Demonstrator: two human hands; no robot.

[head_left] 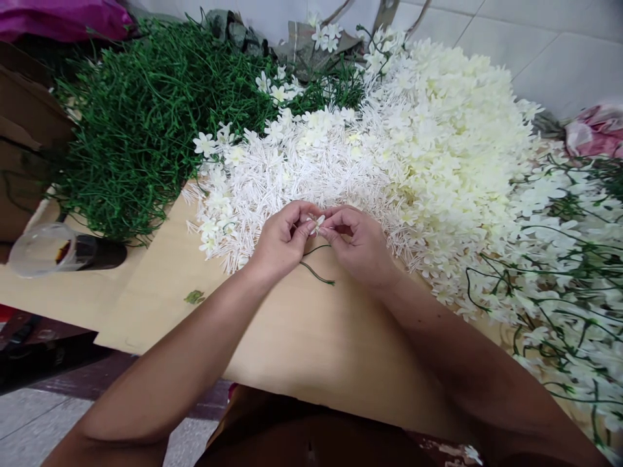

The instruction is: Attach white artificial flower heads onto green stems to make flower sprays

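Both hands meet over the near edge of a heap of white stamen pieces. My left hand is closed, thumb and fingers pinching a small white artificial flower. From the other side my right hand pinches at the same flower, its fingertips almost touching the left ones. Below the fingers two ends of green plastic stem stick out over the board; how they join the flower is hidden by the hands.
A pile of green stems lies at the back left, loose pale petals at the back right. Flowers on green stems spread along the right. A clear plastic cup lies left on the cardboard, near a green scrap.
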